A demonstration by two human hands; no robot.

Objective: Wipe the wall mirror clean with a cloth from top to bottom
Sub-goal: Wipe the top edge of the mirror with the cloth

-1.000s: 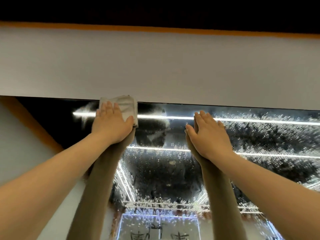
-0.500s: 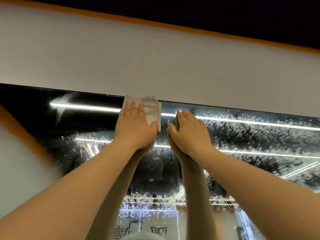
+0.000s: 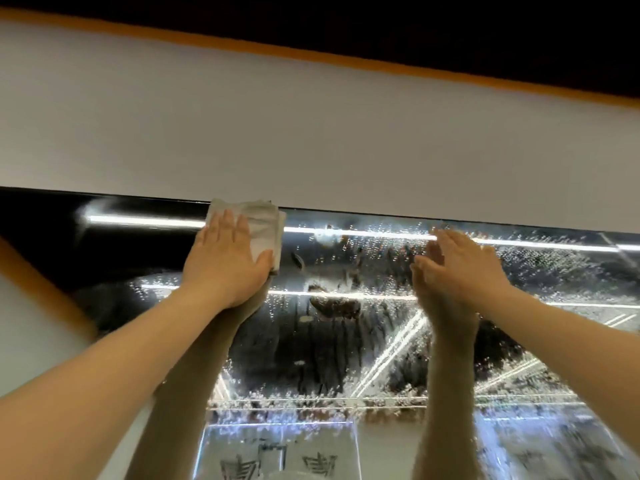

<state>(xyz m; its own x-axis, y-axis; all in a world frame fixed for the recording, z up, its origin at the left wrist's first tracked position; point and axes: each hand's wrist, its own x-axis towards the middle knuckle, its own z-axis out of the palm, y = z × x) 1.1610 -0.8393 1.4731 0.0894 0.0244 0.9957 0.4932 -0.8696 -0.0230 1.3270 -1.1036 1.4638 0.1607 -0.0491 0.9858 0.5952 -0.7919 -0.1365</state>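
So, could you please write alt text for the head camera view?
A person's left hand presses a folded cloth flat against the top edge of a droplet-covered wall mirror. The right hand, fingers straight, is at the glass further right.

Both bare arms reaching upward, left hand (image 3: 227,261) flat with straight fingers (image 3: 225,225), right hand (image 3: 460,268) open, centre-right of the frame
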